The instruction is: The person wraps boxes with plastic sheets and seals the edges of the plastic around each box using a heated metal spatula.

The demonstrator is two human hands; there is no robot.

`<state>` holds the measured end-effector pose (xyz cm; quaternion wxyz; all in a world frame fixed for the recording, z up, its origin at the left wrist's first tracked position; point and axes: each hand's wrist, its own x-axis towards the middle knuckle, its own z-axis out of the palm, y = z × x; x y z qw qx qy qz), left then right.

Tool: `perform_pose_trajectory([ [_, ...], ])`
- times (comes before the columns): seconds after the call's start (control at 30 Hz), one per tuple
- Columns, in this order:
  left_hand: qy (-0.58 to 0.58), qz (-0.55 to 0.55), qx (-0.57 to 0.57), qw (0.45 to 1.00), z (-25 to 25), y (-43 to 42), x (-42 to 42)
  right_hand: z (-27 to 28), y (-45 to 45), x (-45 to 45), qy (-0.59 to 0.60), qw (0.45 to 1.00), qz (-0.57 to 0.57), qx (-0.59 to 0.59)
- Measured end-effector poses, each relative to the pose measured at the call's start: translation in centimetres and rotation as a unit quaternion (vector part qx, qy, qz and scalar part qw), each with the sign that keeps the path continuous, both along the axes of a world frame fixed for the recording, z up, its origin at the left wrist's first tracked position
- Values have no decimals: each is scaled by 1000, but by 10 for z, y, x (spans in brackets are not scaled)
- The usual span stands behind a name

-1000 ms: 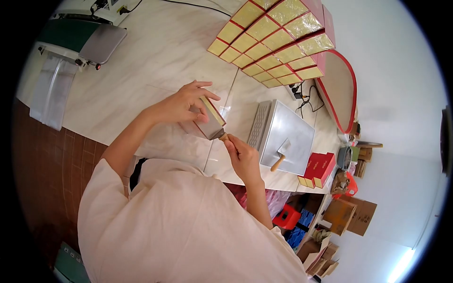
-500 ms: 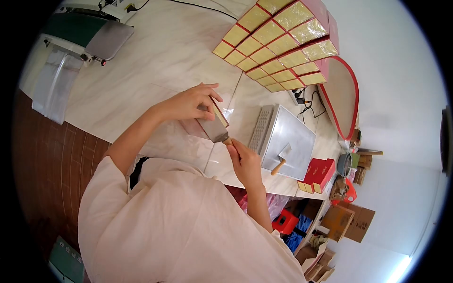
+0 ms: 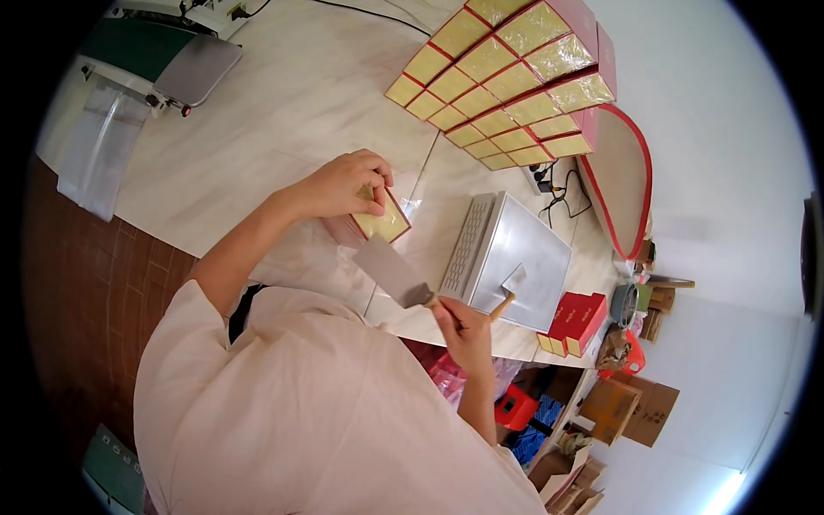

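Note:
My left hand (image 3: 350, 184) is closed on a small box (image 3: 386, 221) with a gold end and dark red edges, which rests on the marble-patterned table. Clear film seems to stick out beside the box. In my right hand (image 3: 466, 331) is a scraper (image 3: 386, 270), gripped by its handle. Its broad metal blade points up and left, its tip close to the box's near edge; I cannot tell whether they touch. To the right, a flat metal hot plate (image 3: 536, 249) carries a second scraper (image 3: 513, 281) with a wooden handle.
Stacked red-and-gold boxes (image 3: 485, 73) rise at the back. Red boxes (image 3: 575, 322) stand right of the hot plate. A machine with a green belt (image 3: 137, 53) sits at the far left. Black cables (image 3: 566, 193) lie behind the plate. Cardboard boxes (image 3: 639, 408) occupy the right side.
My right hand has drawn the scraper down and right, off the box's gold end, which now shows. My left hand still holds the box, its fingers more curled and the box tilted differently.

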<state>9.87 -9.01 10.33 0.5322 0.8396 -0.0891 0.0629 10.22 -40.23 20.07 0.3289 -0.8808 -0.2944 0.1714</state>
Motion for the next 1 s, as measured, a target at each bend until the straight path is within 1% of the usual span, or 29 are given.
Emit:
perform_pose_trajectory([
  [0.07, 0, 1, 5, 1000, 1, 0, 0, -8, 17, -3, 8, 999, 34, 17],
  [0.1, 0, 2, 7, 1000, 2, 0, -1, -13, 23, -2, -7, 999, 48, 18],
  [0.23, 17, -9, 8, 1000, 5, 1, -3, -26, 39, 3, -13, 997, 55, 44],
  [0.3, -20, 11, 18, 1000, 2, 1, -2, -28, 42, 8, -56, 996, 63, 25],
  [0.33, -21, 12, 18, 1000, 2, 0, -2, -28, 42, 9, -56, 996, 64, 25],
  [0.4, 32, 68, -72, 995, 1, 0, -2, -28, 42, 11, -77, 996, 54, -9],
  [0.43, 31, 68, -72, 995, -4, 1, -1, -29, 42, 12, -78, 995, 53, -9],
  [0.5, 41, 124, -211, 969, -20, 3, 2, -30, 43, 11, -114, 993, 38, 2],
  [0.53, 41, 121, -212, 969, -27, 2, 1, -30, 43, 11, -115, 993, 36, 1],
  [0.6, 37, 163, -353, 921, -41, 0, -2, -28, 44, 11, -134, 991, 25, -18],
  [0.63, 39, 163, -354, 920, -47, -4, -2, -27, 44, 11, -132, 991, 24, -19],
  [0.7, -23, 177, -377, 909, -56, -13, -6, -25, 44, 9, -156, 986, 33, -47],
  [0.73, -22, 176, -377, 909, -60, -15, -7, -25, 43, 8, -154, 986, 32, -48],
  [0.8, -69, 178, -341, 921, -66, -19, -8, -27, 39, 6, -182, 981, 39, -54],
  [0.9, -90, 176, -318, 927, -75, -14, 0, -23, 31, 0, -189, 977, 38, -86],
  [1.0, -100, 185, -321, 923, -76, -16, 5, -20, 19, -5, -205, 970, 43, -122],
])
